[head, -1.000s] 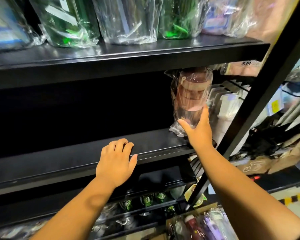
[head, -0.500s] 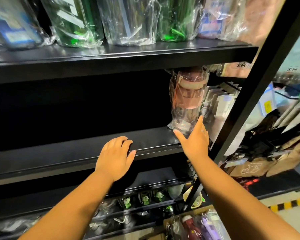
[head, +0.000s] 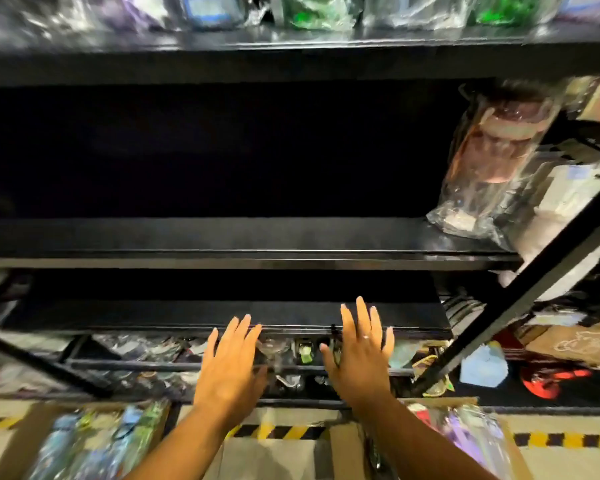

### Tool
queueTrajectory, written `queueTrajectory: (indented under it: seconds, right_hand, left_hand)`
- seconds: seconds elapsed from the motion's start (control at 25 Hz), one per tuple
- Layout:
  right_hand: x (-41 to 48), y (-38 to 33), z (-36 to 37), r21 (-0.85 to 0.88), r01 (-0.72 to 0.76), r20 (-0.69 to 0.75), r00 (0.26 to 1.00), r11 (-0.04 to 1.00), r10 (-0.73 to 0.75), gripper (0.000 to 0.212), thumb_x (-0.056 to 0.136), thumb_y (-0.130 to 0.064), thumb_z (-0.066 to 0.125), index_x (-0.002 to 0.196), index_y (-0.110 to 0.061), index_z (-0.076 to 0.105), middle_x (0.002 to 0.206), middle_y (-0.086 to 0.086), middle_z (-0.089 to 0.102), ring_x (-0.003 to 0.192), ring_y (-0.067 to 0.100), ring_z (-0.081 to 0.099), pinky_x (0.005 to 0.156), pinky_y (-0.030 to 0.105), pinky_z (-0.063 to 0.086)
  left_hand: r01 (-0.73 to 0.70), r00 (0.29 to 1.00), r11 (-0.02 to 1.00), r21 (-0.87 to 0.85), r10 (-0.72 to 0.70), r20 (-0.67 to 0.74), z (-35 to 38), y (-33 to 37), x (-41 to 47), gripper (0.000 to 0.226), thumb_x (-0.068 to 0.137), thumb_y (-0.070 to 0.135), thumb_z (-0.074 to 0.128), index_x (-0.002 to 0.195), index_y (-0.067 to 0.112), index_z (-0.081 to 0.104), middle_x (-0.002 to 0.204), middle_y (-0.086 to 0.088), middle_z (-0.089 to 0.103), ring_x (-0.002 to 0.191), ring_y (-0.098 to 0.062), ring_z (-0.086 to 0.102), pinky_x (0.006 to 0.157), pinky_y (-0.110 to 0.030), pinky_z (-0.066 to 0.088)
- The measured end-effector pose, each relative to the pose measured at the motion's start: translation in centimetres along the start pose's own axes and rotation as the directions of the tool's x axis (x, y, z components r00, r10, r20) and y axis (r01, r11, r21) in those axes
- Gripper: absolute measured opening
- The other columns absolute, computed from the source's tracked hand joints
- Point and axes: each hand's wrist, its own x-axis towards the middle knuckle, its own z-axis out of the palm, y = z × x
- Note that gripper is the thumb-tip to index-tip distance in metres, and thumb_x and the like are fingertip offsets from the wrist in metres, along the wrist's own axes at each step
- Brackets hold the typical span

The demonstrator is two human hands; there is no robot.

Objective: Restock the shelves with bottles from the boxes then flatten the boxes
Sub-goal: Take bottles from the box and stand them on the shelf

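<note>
A pink bottle in a clear plastic bag [head: 492, 161] stands at the right end of the black middle shelf [head: 222, 237]. My left hand [head: 231, 365] and my right hand [head: 359, 351] hang in front of the lower shelves, fingers straight and spread, holding nothing. Both are well below the pink bottle. A cardboard box [head: 18, 441] at the lower left holds bagged blue and green bottles [head: 97, 441]. A second box [head: 515, 455] at the lower right holds bagged purple and red bottles [head: 471, 438].
The top shelf [head: 291, 43] carries several bagged bottles. A black diagonal upright [head: 520, 299] crosses the right side. The lower racks [head: 291, 355] hold small packed items. Bags and paper goods lie to the right. Yellow-black tape [head: 284, 431] marks the floor.
My right hand let go of the pink bottle and dropped down. My left hand came off the middle shelf's edge. Both hands are lower and the view has tilted down to the boxes.
</note>
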Motion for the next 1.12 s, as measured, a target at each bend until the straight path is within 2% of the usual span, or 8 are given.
queueTrajectory:
  seconds: [0.16, 0.28, 0.36, 0.52, 0.64, 0.76, 0.92, 1.12]
  right_hand:
    - [-3.3, -7.6, 4.6, -0.088, 0.152, 0.24, 0.962, 0.984, -0.127, 0.074, 0.073, -0.063, 0.056, 0.134, -0.022, 0.055, 0.146, 0.009, 0.048, 0.134, 0.035, 0.046, 0.104, 0.06, 0.038]
    - [-7.0, -16.2, 6.9, -0.077, 0.285, 0.353, 0.904, 0.955, -0.241, 0.075, 0.069, -0.061, 0.06, 0.133, -0.022, 0.056, 0.137, 0.007, 0.057, 0.123, 0.032, 0.056, 0.098, 0.054, 0.044]
    - [-10.0, -21.7, 9.2, -0.091, 0.377, 0.421, 0.853, 0.922, -0.307, 0.075, 0.07, -0.062, 0.056, 0.133, -0.021, 0.056, 0.13, 0.008, 0.061, 0.116, 0.033, 0.06, 0.093, 0.051, 0.048]
    - [-15.8, -31.7, 13.3, -0.066, 0.529, 0.512, 0.746, 0.846, -0.426, 0.074, 0.084, -0.06, 0.052, 0.148, -0.027, 0.034, 0.152, 0.01, 0.04, 0.136, 0.034, 0.041, 0.109, 0.052, 0.035]
    - [-19.9, -38.9, 16.0, 0.006, 0.604, 0.623, 0.622, 0.797, -0.475, 0.076, 0.092, -0.059, 0.047, 0.155, -0.03, 0.016, 0.163, 0.003, 0.016, 0.147, 0.029, 0.02, 0.115, 0.047, 0.026]
    - [-23.0, -43.6, 18.1, 0.016, 0.693, 0.65, 0.54, 0.72, -0.534, 0.077, 0.09, -0.059, 0.048, 0.155, -0.031, 0.018, 0.16, 0.002, 0.021, 0.144, 0.03, 0.022, 0.116, 0.051, 0.02]
    - [-23.6, -48.5, 20.9, -0.007, 0.74, 0.725, 0.467, 0.672, -0.507, 0.07, 0.093, -0.055, 0.045, 0.154, -0.031, 0.021, 0.158, 0.003, 0.026, 0.143, 0.029, 0.024, 0.116, 0.049, 0.017]
    - [-20.7, -53.7, 26.5, 0.009, 0.67, 0.81, 0.431, 0.742, -0.398, 0.066, 0.093, -0.05, 0.047, 0.152, -0.028, 0.027, 0.155, 0.006, 0.033, 0.136, 0.032, 0.036, 0.109, 0.044, 0.034]
  left_hand:
    - [0.234, 0.965, 0.972, 0.022, -0.235, 0.113, 0.1, -7.7, -9.8, 0.072, 0.064, 0.041, 0.081, 0.13, 0.019, 0.061, 0.142, -0.01, 0.057, 0.133, -0.032, 0.053, 0.111, -0.051, 0.035]
    - [0.458, 0.886, 0.889, 0.004, -0.456, 0.086, -1.7, -13.4, -18.1, 0.06, 0.077, 0.047, 0.063, 0.134, 0.03, 0.053, 0.14, -0.005, 0.056, 0.131, -0.029, 0.052, 0.106, -0.048, 0.043]
    - [0.583, 0.812, 0.81, -0.06, -0.58, 0.069, -2.2, -17.3, -24.7, 0.067, 0.072, 0.044, 0.069, 0.134, 0.027, 0.052, 0.135, -0.008, 0.06, 0.123, -0.031, 0.058, 0.1, -0.048, 0.048]
    - [0.754, 0.651, 0.657, 0.006, -0.749, 0.12, -3.2, -24.1, -37.4, 0.073, 0.069, 0.051, 0.067, 0.133, 0.017, 0.06, 0.136, -0.014, 0.06, 0.123, -0.037, 0.059, 0.102, -0.053, 0.047]
    - [0.825, 0.557, 0.564, 0.039, -0.823, 0.112, -5.0, -28.7, -44.6, 0.072, 0.067, 0.049, 0.073, 0.128, 0.012, 0.064, 0.13, -0.02, 0.063, 0.114, -0.041, 0.064, 0.096, -0.053, 0.052]
    - [0.857, 0.501, 0.51, 0.072, -0.858, 0.117, -5.9, -31.6, -48.0, 0.075, 0.069, 0.047, 0.082, 0.131, 0.01, 0.062, 0.132, -0.021, 0.062, 0.115, -0.042, 0.062, 0.097, -0.053, 0.051]
    - [0.91, 0.409, 0.414, -0.013, -0.893, 0.189, -6.0, -35.6, -48.6, 0.069, 0.089, 0.054, 0.059, 0.149, 0.024, 0.042, 0.148, -0.005, 0.05, 0.13, -0.028, 0.052, 0.107, -0.042, 0.042]
    - [0.904, 0.427, 0.413, -0.111, -0.881, 0.202, -5.4, -43.2, -44.7, 0.059, 0.093, 0.051, 0.057, 0.147, 0.028, 0.045, 0.146, 0.001, 0.052, 0.126, -0.023, 0.055, 0.101, -0.035, 0.046]
